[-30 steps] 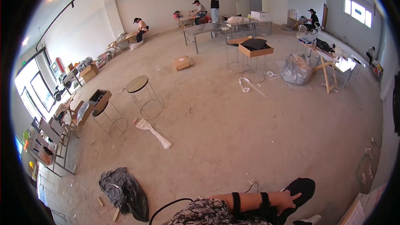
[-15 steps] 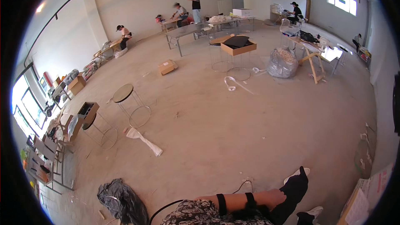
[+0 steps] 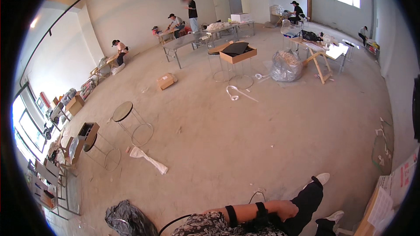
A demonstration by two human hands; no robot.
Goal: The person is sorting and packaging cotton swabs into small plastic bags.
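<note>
My left forearm, with two black straps around it and a black-and-white patterned sleeve, stretches across the bottom of the head view. My left hand [image 3: 286,209] rests against the dark trousers [image 3: 308,199] of my leg. Its fingers are hidden, so I cannot make out whether it grips anything. My right hand is out of sight. White shoes [image 3: 323,179] show beyond the trouser legs. A black cable [image 3: 173,223] curves out beside the sleeve.
A crumpled black plastic bag [image 3: 129,218] lies front left, a carton [image 3: 387,196] front right. Round stools [image 3: 123,111], a white cloth-like strip [image 3: 148,161] and a small cardboard box [image 3: 166,81] stand or lie farther out. Several people work at tables along the far walls.
The view has turned slightly right, so the room sits farther left in the picture. My left hand stays against my leg.
</note>
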